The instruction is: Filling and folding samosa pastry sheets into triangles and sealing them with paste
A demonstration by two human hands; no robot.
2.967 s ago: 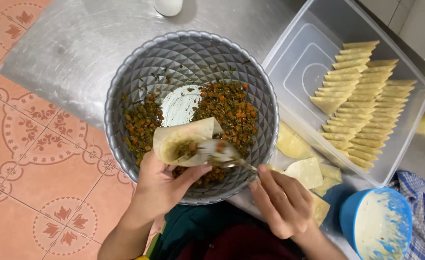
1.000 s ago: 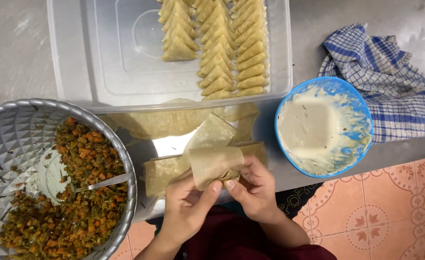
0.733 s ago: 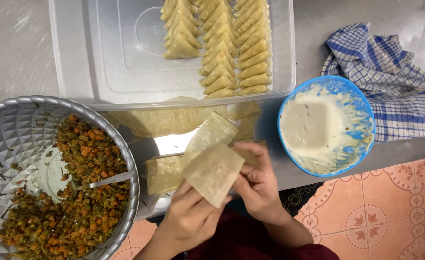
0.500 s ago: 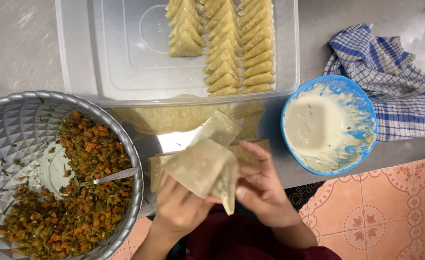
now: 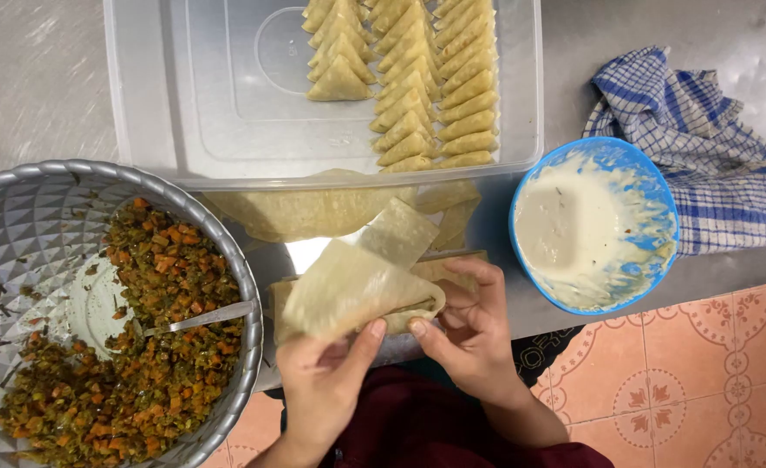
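Both hands, left (image 5: pixel 326 381) and right (image 5: pixel 469 334), pinched the folded wrapper (image 5: pixel 352 290) between bowl (image 5: pixel 227 251) and paste dish (image 5: pixel 595 225).

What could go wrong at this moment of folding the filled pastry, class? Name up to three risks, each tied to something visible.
1. The pastry sheet is thin and pinched between the left hand and right hand; it may tear or spill filling.
2. The hands work past the counter edge, so a dropped pastry could fall to the tiled floor.
3. The blue paste bowl sits near that edge; an elbow might knock it.
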